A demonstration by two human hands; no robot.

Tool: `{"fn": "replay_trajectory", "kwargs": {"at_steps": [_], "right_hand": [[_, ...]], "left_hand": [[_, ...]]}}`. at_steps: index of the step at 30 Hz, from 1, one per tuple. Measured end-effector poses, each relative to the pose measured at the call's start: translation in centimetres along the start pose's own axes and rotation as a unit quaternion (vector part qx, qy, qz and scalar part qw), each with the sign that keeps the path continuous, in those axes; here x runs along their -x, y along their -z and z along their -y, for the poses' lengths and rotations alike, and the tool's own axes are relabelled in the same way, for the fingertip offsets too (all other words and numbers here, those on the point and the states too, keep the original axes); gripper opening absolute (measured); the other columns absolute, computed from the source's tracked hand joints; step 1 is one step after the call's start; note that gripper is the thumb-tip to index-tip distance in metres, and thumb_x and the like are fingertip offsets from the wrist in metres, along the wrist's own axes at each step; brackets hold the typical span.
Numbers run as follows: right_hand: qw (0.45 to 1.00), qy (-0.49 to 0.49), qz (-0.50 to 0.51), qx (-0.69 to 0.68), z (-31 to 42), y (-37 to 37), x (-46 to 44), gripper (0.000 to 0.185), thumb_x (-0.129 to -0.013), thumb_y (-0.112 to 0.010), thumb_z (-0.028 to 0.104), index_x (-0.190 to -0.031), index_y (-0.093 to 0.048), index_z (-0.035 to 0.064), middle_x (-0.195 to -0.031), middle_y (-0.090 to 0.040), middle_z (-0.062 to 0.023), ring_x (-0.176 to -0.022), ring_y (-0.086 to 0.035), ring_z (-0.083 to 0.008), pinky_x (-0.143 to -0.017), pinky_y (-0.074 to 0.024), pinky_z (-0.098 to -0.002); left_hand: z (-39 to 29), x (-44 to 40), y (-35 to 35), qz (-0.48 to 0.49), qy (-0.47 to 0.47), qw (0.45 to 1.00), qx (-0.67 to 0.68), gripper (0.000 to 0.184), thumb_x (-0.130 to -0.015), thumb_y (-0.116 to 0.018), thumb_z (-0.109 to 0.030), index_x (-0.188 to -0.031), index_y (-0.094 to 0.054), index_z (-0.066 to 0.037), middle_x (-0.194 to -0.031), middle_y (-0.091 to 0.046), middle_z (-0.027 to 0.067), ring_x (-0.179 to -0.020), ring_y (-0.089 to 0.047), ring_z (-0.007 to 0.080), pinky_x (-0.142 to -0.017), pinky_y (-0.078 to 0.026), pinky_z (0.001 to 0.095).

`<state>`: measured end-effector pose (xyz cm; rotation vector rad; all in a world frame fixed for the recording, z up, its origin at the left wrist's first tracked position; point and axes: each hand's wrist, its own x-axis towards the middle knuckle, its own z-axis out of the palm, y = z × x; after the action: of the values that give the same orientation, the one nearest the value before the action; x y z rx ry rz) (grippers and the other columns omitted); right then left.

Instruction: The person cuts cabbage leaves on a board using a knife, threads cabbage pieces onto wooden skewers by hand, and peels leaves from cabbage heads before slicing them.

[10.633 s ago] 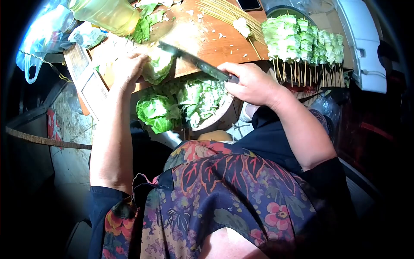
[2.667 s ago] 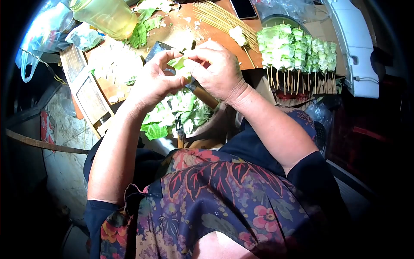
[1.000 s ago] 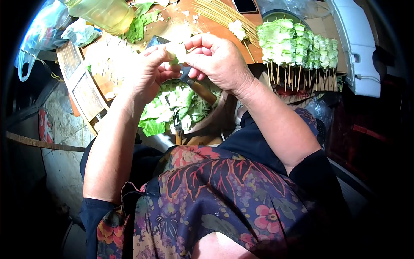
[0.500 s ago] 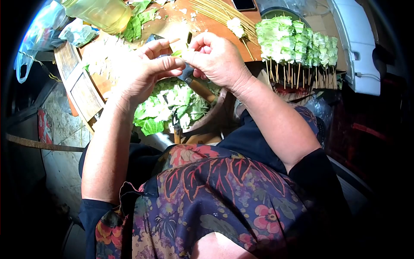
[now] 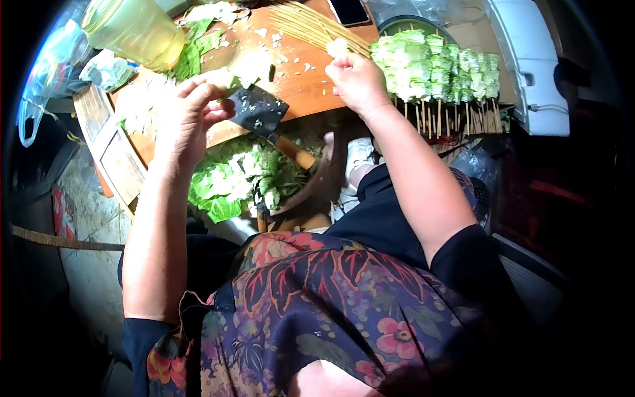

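Head view: wooden table, top centre. Basin of cut leafy greens, left of centre. Rows of skewered greens, upper right. Cleaver at the table edge, handle over the basin. My left hand, upper left, pinches a leaf piece between closed fingertips. My right hand, upper centre, has fingers curled just below a pale leaf clump; whether they clamp anything, I cannot tell.

Cleaver, skewers on table
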<state>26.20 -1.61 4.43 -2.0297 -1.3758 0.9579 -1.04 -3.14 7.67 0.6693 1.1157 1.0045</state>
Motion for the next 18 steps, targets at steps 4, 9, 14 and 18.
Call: {"fn": "replay_trajectory", "kwargs": {"at_steps": [4, 9, 14, 18], "right_hand": [[0.976, -0.015, -0.05, 0.213, -0.7, 0.9, 0.7, 0.037, -0.08, -0.061, 0.028, -0.108, -0.06, 0.0046, -0.096, -0.066, -0.0178, -0.093, -0.064, -0.0309, -0.086, -0.0484, -0.0391], [0.953, -0.014, -0.105, 0.284, -2.7, 0.3, 0.1, 0.037, -0.08, -0.061, 0.027, -0.108, -0.059, 0.0036, -0.1, -0.065, -0.0192, -0.096, -0.063, -0.033, -0.088, -0.0485, -0.0397], [0.959, -0.049, -0.079, 0.269, -3.6, 0.6, -0.8, 0.03, -0.08, -0.061, 0.027, -0.1, -0.062, 0.0049, -0.096, -0.066, -0.017, -0.091, -0.064, -0.0321, -0.084, -0.0501, -0.0393], [0.957, -0.058, -0.033, 0.282, -3.7, 0.7, -1.0, 0.018, -0.08, -0.061, 0.027, -0.086, -0.067, 0.0103, -0.088, -0.068, -0.012, -0.086, -0.065, -0.03, -0.078, -0.0511, -0.0384]], "left_hand": [[-0.2, -0.4, 0.2, -0.016, -0.018, 1.0, 0.01, 0.027, -0.083, -0.061, -0.008, -0.107, -0.057, 0.005, -0.085, -0.066, 0.0111, -0.064, -0.065, 0.0169, -0.061, -0.056, 0.0255], [-0.7, -0.1, 0.0, -0.006, -0.027, 1.0, 0.011, 0.029, -0.084, -0.061, -0.007, -0.11, -0.056, 0.006, -0.086, -0.065, 0.0115, -0.065, -0.065, 0.0168, -0.062, -0.056, 0.0254], [-0.4, 0.0, 0.1, -0.019, -0.022, 0.999, 0.02, 0.03, -0.084, -0.061, -0.006, -0.112, -0.056, 0.005, -0.089, -0.065, 0.0118, -0.07, -0.066, 0.0175, -0.065, -0.057, 0.0266], [-0.3, -0.4, 0.9, -0.01, -0.012, 0.999, 0.029, 0.034, -0.086, -0.062, -0.008, -0.117, -0.054, 0.002, -0.1, -0.065, 0.0136, -0.079, -0.066, 0.0204, -0.072, -0.057, 0.0303]]}}
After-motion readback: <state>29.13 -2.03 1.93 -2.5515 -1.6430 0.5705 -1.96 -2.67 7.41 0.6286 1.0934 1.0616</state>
